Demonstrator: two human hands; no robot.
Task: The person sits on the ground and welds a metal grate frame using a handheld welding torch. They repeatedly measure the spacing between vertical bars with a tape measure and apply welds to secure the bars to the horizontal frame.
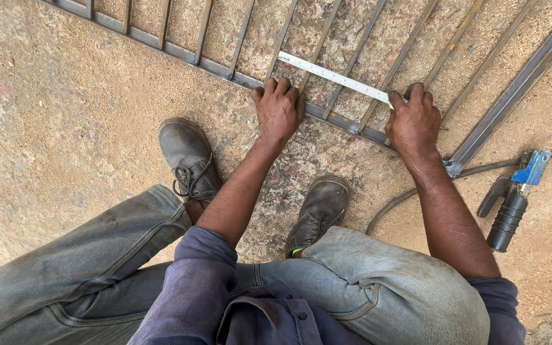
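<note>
1. Step in hand, as I judge it: measuring along the metal grille frame (pixel 346 124), which lies flat on the sandy ground (pixel 65 115) in front of the crouched person.
2. Left hand (pixel 279 108): knuckles up, fingers curled down over the frame's bottom rail, pressing or gripping it. Can't tell if it also pins the tape's far end; the tape seems to start just beyond the fingertips.
3. Right hand (pixel 414 121): clenched on the near end of the steel tape measure (pixel 333 76), thumb and fingers pinching it down by the rail, close to the frame's corner.
4. Tape: thin, silvery-white, stretched taut and slanted across approx three upright bars, between the two hands.
5. Frame: grey-brown bare steel, flat bottom rail w/ slim parallel bars running away from the person, heavier side rail at right.
6. Next move, a guess: needs the tape kept tight and straight, a mark read or scribed at the right-hand end w/o letting the rail shift.
7. Nearby: welding electrode holder (pixel 512 204), black grip w/ blue clamp, lying apart on the ground at right; two worn boots (pixel 190 160) just behind the rail.
</note>
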